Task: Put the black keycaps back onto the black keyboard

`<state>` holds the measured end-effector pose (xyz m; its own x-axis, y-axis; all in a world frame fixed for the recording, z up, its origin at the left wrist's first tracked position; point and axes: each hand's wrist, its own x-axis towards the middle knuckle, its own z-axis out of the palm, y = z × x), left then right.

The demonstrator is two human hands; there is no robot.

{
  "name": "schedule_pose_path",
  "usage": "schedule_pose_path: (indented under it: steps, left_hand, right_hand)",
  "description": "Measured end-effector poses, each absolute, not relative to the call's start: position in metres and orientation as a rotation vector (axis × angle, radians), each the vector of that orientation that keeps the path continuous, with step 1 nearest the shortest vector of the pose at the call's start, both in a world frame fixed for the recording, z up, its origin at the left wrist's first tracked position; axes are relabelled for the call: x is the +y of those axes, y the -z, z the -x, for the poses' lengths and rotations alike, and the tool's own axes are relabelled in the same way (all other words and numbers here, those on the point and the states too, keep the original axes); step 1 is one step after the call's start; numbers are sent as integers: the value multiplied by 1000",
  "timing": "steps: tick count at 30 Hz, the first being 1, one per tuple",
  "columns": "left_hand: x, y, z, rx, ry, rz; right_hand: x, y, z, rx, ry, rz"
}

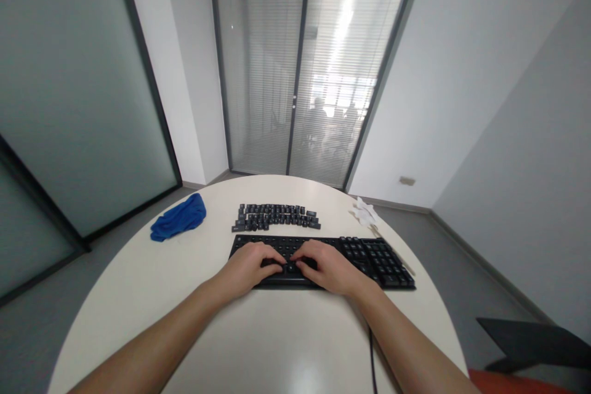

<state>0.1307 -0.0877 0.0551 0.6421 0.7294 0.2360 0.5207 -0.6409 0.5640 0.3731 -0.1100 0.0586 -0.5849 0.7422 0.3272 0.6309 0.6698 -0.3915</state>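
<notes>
A black keyboard [369,258] lies on the round white table, with keycaps on its right part and many caps off its left and middle part. My left hand [253,266] rests over the left-middle part, thumb and forefinger near a small dark key at the centre. Opposite it, my right hand [325,263] reaches the same spot from the right. The fingertips of both are bent close together there; whether they grip the key is too small to tell. Behind the keyboard, loose black keycaps [277,215] stand in rows.
A blue cloth [179,218] lies at the table's left. White crumpled material [365,212] and a thin stick-like tool [392,249] are at the right. A black cable [372,360] runs over the near edge of the table [277,338]. A dark chair part [535,341] is at lower right.
</notes>
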Motion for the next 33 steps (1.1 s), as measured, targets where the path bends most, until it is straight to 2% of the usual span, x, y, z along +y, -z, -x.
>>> schedule_pose_path:
  steps: [33]
  left_hand:
    - [-103, -68, -137, 1040, -556, -2595]
  right_hand:
    - [-110, -60, -370, -2440, -317, 1022]
